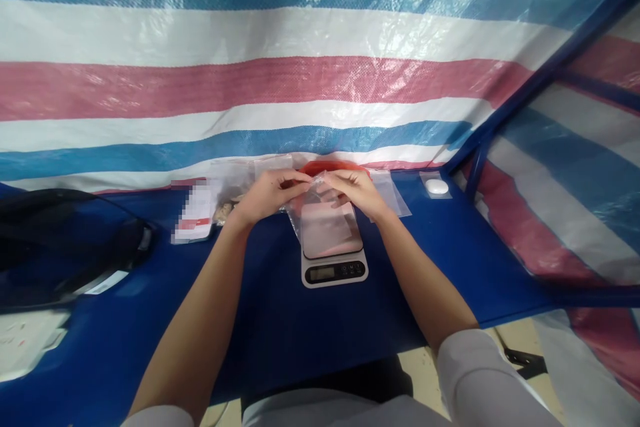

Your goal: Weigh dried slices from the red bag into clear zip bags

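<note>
A clear plastic bag (pixel 320 192) hangs between my two hands, over the far part of a kitchen scale (pixel 332 233). My left hand (pixel 274 192) pinches one side of its top edge, while the fingers of my right hand (pixel 357 190) close on the other side. The scale has a flat pale plate and a small display at its near end. Behind the hands an orange-red bowl or basin (pixel 333 165) is partly hidden. More clear bags (pixel 393 193) lie beside my right wrist. A bag with light brown pieces (pixel 225 210) sits left of my left hand.
A blurred white and red packet (pixel 195 213) lies on the blue table (pixel 280 333). At the left are a black bag (pixel 75 240) and a white power strip (pixel 30 340). A white oval object in a small bag (pixel 437 186) lies far right. Striped sheeting (pixel 250 87) walls the back.
</note>
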A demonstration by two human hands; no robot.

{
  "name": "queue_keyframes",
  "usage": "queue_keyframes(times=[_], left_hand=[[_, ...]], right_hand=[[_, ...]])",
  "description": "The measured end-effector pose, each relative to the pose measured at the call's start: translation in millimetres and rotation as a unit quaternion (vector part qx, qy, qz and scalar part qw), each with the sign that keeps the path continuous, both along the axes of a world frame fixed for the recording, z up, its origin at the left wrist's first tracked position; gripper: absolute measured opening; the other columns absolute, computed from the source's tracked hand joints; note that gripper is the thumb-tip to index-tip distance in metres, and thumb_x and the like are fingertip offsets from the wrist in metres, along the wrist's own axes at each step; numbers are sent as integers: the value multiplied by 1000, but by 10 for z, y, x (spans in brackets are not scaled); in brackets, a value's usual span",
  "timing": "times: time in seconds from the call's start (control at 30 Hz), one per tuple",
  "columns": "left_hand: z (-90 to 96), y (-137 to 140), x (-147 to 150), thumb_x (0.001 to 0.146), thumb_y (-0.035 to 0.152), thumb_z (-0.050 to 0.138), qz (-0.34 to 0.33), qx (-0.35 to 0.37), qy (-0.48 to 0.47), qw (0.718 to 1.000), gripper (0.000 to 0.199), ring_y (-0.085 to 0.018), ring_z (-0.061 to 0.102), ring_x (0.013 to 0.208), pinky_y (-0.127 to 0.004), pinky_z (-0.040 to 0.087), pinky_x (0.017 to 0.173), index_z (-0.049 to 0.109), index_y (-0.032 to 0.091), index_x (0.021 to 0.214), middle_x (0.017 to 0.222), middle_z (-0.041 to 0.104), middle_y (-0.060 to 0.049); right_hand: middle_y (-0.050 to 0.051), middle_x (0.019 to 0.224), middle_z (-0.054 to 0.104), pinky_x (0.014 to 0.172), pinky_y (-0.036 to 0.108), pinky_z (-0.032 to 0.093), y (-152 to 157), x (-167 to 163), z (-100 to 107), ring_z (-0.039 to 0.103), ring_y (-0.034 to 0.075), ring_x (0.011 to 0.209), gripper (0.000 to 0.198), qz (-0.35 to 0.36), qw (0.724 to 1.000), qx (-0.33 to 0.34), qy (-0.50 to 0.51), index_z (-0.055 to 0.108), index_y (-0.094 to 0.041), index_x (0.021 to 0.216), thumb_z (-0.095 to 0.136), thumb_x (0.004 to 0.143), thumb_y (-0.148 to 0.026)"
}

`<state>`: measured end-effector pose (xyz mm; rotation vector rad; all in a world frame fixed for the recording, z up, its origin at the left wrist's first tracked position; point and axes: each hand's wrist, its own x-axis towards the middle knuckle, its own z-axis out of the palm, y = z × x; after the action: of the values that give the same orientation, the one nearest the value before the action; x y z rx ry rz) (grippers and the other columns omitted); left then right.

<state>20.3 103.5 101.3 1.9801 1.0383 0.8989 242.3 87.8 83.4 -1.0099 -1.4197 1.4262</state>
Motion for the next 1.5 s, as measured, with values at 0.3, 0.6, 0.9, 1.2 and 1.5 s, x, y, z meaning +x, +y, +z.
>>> queue_keyframes(times=[0.3,0.6,0.9,1.2,1.5], left_hand=[[-228,1,69,68,48,86,67,-171,-139,973,54,-15,64,59,-27,54,60,73,16,110,71,71,-2],[-248,37,107,57,41,93,105,-243,-246,932,52,-12,63,58,-24,53,57,71,15,95,76,72,-2],[-153,25,-17,64,49,87,64,-207,-106,970,43,-18,66,65,-29,56,62,75,17,90,75,74,-5],[-167,-21,35,77,45,74,211,45,30,976,31,-19,69,76,-29,54,77,77,21,96,86,77,-3],[-264,-74,262,80,58,68,129,-185,-92,970,45,-16,63,57,-28,51,55,74,14,71,66,71,-7]], right_hand=[[4,88,78,59,26,59,175,48,-110,73,16,70,34,-71,997,-9,22,76,-20,92,80,75,-49],[6,90,79,57,23,59,234,81,-126,74,18,77,34,-91,994,-38,44,75,-19,92,79,76,-48],[3,80,76,56,22,60,188,84,-89,70,14,70,29,11,999,8,-36,77,-18,96,77,80,-42],[3,70,72,54,24,55,211,18,-201,67,15,63,17,-63,982,66,-168,78,-17,80,70,83,-32],[1,72,71,61,27,53,128,-5,-125,62,13,59,19,-29,971,138,-191,79,-19,81,69,84,-34]])
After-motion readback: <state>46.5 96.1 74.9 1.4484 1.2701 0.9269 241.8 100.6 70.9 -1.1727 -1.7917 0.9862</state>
